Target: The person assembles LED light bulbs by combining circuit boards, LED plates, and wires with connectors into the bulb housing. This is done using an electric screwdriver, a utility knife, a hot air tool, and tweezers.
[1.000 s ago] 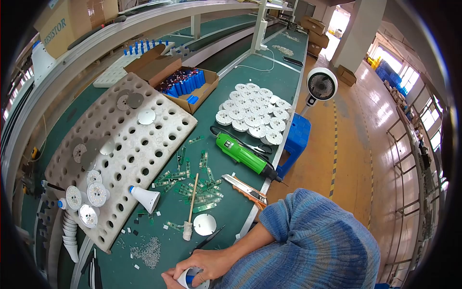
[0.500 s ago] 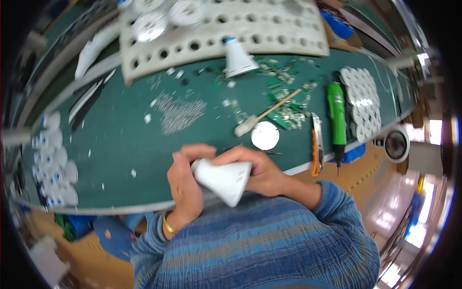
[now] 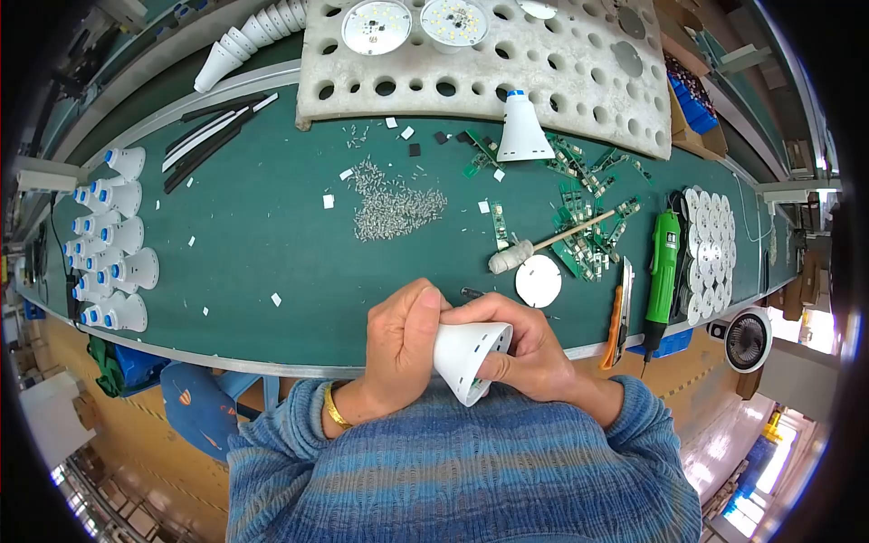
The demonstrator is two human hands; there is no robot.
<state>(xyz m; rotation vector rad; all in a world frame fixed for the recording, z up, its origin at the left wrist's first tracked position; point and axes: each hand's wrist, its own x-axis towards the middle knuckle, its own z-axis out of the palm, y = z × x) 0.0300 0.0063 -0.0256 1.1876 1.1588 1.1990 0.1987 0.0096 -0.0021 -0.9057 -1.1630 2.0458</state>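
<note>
A white cone-shaped housing (image 3: 459, 358) is held between my hands near the table's front edge, its wide open rim tilted down to the right. My left hand (image 3: 401, 339) closes round its narrow end, fingers curled. My right hand (image 3: 525, 348) grips the wide end, with the thumb inside the rim and the fingers over the top. A white round disc (image 3: 539, 281) lies just beyond my right hand. Beside it rests a wooden stick with a white wrapped end (image 3: 511, 257). Another white housing with a blue tip (image 3: 523, 131) stands farther back.
Small screws (image 3: 394, 206) are heaped mid-table, green circuit boards (image 3: 584, 226) right of them. An orange cutter (image 3: 617, 317), green electric screwdriver (image 3: 664, 267) and stacked discs (image 3: 709, 244) lie right. Housings (image 3: 122, 235) stand left; a white holed rack (image 3: 570, 86) spans the back.
The housing has turned so that its open rim faces more to the right, and my right thumb is now inside it. The whole view has shifted with the head.
</note>
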